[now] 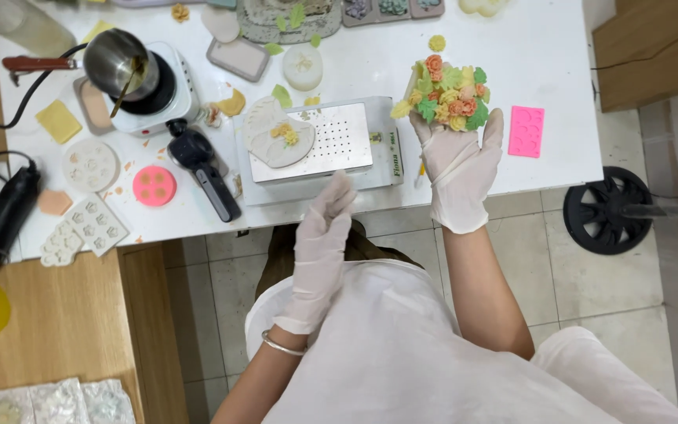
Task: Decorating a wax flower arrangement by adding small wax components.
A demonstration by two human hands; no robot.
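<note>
Flower cluster (450,93), all orange, yellow and green blossoms, sits propped up in the gloved right hand (458,169), fingers cupped under it so the top faces the camera, just above the white worktop (547,55). Left hand (325,235) holds nothing, fingers loosely together, hovering near the front edge of the metal hot plate (331,141), beside the shell-shaped piece (276,133).

Head camera looks steeply down, near, over the table (543,47).

small pale label (395,162), metal box's (355,169) front
</note>
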